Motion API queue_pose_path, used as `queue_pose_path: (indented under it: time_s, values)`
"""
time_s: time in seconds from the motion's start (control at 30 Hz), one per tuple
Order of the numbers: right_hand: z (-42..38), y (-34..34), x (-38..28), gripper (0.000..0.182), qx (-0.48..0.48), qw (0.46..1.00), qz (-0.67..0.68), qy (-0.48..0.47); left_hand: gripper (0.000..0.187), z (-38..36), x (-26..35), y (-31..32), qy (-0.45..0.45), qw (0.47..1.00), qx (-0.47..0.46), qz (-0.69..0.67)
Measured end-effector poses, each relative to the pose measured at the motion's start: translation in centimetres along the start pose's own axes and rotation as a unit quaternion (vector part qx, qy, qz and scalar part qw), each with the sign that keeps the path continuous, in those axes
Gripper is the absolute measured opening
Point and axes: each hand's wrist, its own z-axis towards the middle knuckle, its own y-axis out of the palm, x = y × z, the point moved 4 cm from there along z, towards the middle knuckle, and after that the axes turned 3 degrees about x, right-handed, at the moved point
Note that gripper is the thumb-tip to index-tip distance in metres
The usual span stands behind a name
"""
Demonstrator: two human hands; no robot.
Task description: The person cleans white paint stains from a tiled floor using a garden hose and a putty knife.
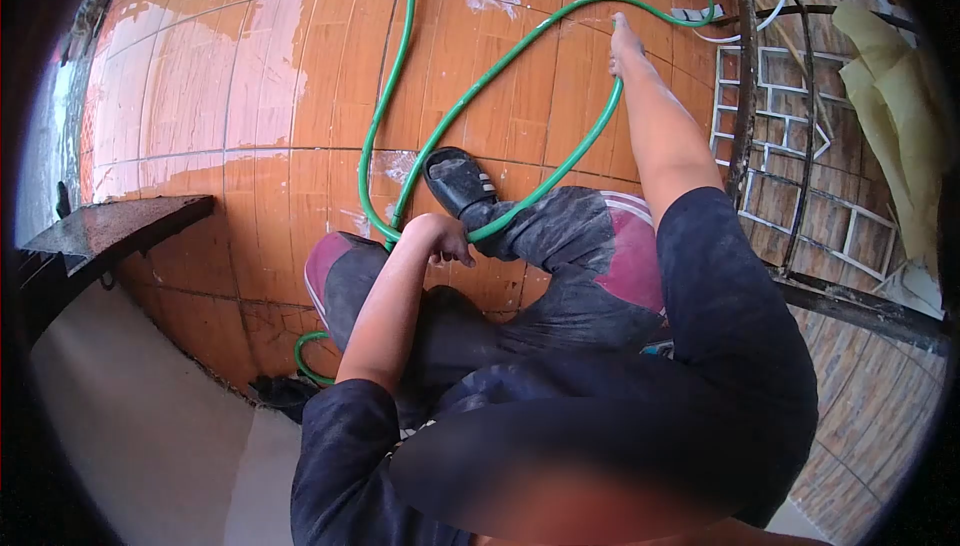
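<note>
A green hose (385, 116) lies in loops over a wet orange tile floor (250, 96). My left hand (437, 236) is closed around the hose low in the middle, just above my knee. My right hand (626, 46) reaches far out to the upper right and grips another part of the hose, which curves from it back down toward my left hand. A black sandal (458, 181) on my foot rests on the tiles beside the hose. I wear dusty dark shorts with maroon panels (570, 246).
A rusty metal ledge (110, 231) juts out at the left above a pale wall surface (140, 416). On the right stand dark metal bars (742, 86), a brick surface with white joints (790, 126) and a crumpled yellow sheet (895, 96).
</note>
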Motion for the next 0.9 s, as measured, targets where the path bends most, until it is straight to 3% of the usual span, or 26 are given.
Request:
queue_pose_path:
  time_s: [0.13, 0.27, 0.33, 0.67, 0.73, 0.77, 0.83, 0.9]
  values:
    - [0.0, 0.9, -0.4, 0.057, 0.040, 0.999, -0.017, -0.010, 0.066, -0.2, -0.1, 0.0, 0.008, 1.000, 0.008, -0.009]
    - [-0.8, 1.9, -1.0, 0.058, 0.006, 0.999, -0.026, -0.038, 0.066, -0.1, 0.1, 0.0, 0.002, 1.000, 0.008, -0.010]
    - [0.2, 2.6, -1.3, 0.070, -0.007, 0.998, -0.045, -0.046, 0.066, -0.3, 0.2, 0.0, 0.003, 1.000, 0.013, -0.007]
    - [0.2, 3.5, -1.6, 0.077, 0.015, 0.995, -0.079, -0.066, 0.065, -0.3, 0.2, 0.0, 0.006, 1.000, 0.028, -0.006]
    - [0.9, 4.6, -1.1, 0.052, -0.106, 0.985, -0.049, -0.130, 0.064, -0.4, 0.2, 0.1, 0.008, 0.999, 0.036, -0.011]
    - [1.1, 4.7, -0.7, 0.052, -0.108, 0.984, -0.050, -0.130, 0.063, -0.4, 0.1, 0.0, 0.011, 0.999, 0.044, -0.014]
    - [1.4, 5.5, -0.1, 0.036, -0.200, 0.954, -0.127, -0.182, 0.062, -0.4, 0.0, -0.2, 0.016, 0.998, 0.055, -0.024]
    - [-0.7, 5.1, 0.0, 0.032, -0.237, 0.955, -0.106, -0.146, 0.061, -1.1, 0.2, -0.4, 0.021, 0.997, 0.067, -0.032]
